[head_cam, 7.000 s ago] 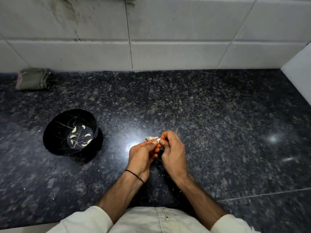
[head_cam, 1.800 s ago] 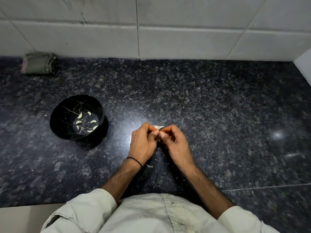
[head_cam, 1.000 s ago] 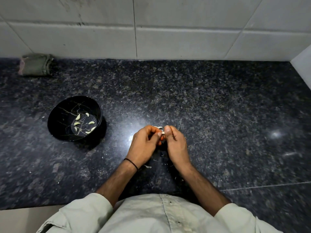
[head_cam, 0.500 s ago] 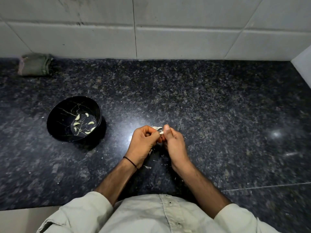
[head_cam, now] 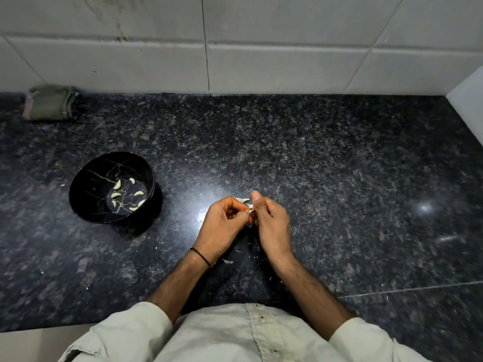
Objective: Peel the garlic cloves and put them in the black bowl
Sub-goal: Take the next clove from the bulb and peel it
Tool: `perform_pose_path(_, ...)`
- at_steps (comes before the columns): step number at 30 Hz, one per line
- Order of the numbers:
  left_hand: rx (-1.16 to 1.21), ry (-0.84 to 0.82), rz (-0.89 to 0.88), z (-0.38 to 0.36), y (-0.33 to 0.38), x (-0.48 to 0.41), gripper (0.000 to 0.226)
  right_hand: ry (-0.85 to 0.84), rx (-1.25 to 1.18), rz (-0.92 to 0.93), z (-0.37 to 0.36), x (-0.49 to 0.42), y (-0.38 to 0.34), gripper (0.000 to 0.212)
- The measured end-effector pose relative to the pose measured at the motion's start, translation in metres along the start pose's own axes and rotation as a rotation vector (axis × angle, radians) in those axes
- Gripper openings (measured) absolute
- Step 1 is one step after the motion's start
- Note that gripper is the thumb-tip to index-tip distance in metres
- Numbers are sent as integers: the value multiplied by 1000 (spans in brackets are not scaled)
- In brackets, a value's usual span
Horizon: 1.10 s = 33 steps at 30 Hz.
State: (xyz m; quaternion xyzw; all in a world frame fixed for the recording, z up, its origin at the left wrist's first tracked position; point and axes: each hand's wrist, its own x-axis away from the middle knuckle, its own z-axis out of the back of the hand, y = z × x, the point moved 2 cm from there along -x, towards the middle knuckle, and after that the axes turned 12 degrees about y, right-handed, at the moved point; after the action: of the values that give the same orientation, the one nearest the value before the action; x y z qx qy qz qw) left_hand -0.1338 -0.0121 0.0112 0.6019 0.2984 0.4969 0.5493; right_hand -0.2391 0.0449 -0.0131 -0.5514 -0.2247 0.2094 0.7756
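Near the middle of the speckled dark countertop (head_cam: 339, 178), just above its surface, a garlic clove (head_cam: 246, 200) is pinched between the fingertips of both hands. The left hand (head_cam: 220, 228) is curled around it from the left, a thin black band (head_cam: 200, 256) being worn at that wrist, while the right hand (head_cam: 271, 226) grips it from the right with the thumb raised over it. Only a little of the clove is seen: a pale, whitish piece with a papery flap of skin sticking out on the far side. Small white scraps of skin (head_cam: 226, 261) are scattered on the stone beneath and near the wrists. Well to the left, the black bowl (head_cam: 86, 184) is set upright on the counter, veined with thin gold lines inside, and several peeled cloves (head_cam: 117, 184), cream-coloured and crescent-shaped, are spread apart across its bottom. At the far left, against the white tiled wall (head_cam: 261, 35), a folded greenish cloth (head_cam: 49, 103) is laid.
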Motion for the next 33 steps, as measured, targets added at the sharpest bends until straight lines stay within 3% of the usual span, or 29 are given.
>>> perform_pose_path(6,-5,-26,9,-1,0,-1,8,6,-41,-117,-3,-2,4,57)
perform_pose_path(11,-75,-42,-4,0,-9,-3,6,90,-91,-172,8,-13,1,49)
perform_pose_path(17,-291,-6,-63,0,-18,-10,6,47,-123,-226,11,-6,-3,51)
perform_pose_path(25,-410,58,-101,5,-27,-14,9,58,-199,-258,11,-5,-7,50)
perform_pose_path(33,-565,20,-253,5,-28,-16,17,79,-141,-249,12,-4,-7,59)
